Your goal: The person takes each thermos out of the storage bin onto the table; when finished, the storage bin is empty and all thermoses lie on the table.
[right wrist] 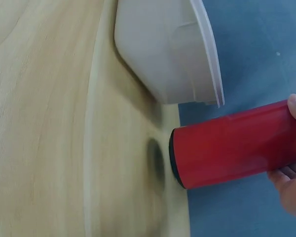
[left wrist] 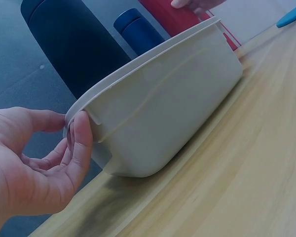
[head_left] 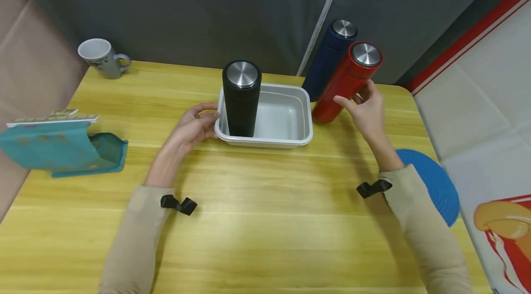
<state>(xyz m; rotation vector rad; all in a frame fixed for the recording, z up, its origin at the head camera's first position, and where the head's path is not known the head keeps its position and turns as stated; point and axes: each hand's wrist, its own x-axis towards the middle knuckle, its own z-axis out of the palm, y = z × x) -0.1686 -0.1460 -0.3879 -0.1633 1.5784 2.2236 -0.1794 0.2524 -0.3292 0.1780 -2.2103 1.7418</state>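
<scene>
A black thermos flask [head_left: 241, 100] with a steel lid stands upright inside a white plastic basin [head_left: 282, 141]. At the basin's left end my left hand [head_left: 192, 128] pinches the rim between thumb and fingers, plainest in the left wrist view [left wrist: 44, 158]. My right hand [head_left: 367, 109] grips a red thermos flask [head_left: 344, 82] round its body, just right of the basin. In the right wrist view the red flask's [right wrist: 232, 148] dark base hovers slightly above the tabletop, apart from its shadow. Behind it stands a blue thermos flask [head_left: 325, 66], partly hidden.
A patterned mug [head_left: 109, 64] stands at the back left of the wooden table [head_left: 249, 220]. A teal bag [head_left: 62, 146] lies at the left edge. Under my right forearm is a round blue mat [head_left: 435, 183]. A dark panel [head_left: 186, 13] rises behind the table.
</scene>
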